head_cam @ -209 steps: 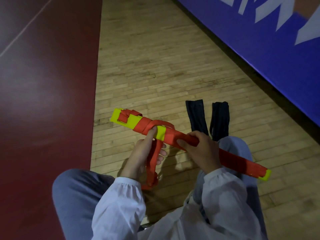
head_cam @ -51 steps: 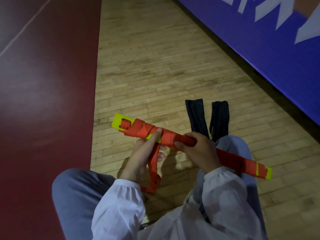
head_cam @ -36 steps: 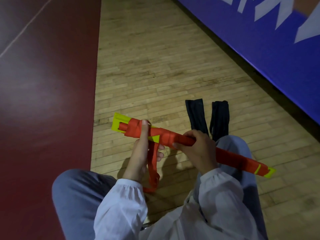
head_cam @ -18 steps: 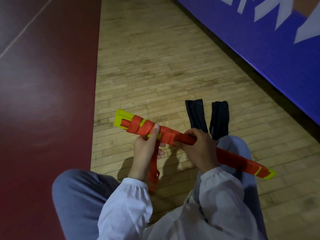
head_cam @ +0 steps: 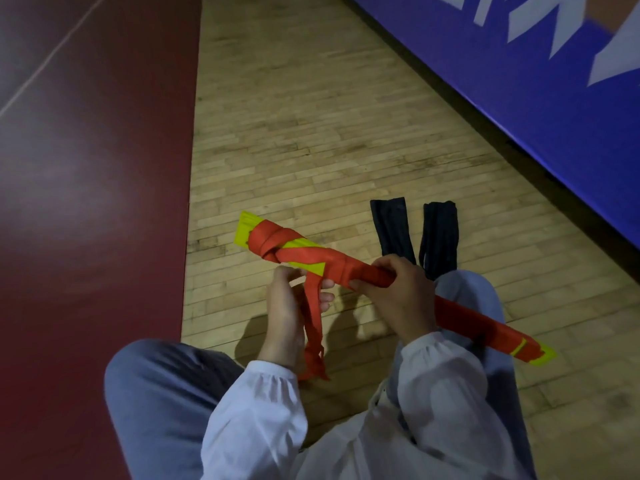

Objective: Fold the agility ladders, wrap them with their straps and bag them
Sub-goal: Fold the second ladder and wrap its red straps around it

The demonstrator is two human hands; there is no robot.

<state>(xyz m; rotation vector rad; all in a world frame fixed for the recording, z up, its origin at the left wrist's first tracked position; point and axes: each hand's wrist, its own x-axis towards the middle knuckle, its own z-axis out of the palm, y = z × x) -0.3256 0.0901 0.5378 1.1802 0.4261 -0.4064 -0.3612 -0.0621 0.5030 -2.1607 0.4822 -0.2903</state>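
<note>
Right hand (head_cam: pixel 398 299) is wrapped round the middle of the folded ladder (head_cam: pixel 460 317), with my fingers curled over the top, thumb pressed on the near side and knuckles facing up at me. Left hand (head_cam: pixel 285 306) sits just below and left of that grip, fingers curled on the loose strap tail (head_cam: pixel 313 320), which hangs down past my palm. Both forearms come up in white sleeves (head_cam: pixel 263 410), wrists close together.

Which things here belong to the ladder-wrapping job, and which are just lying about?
Job in hand:
- ladder bundle, gripped by the right hand
- strap tail, held by the left hand
- two black fabric pieces on the wooden floor, likely the bags

Just surroundings:
- blue wall panel
- dark red floor strip
</note>
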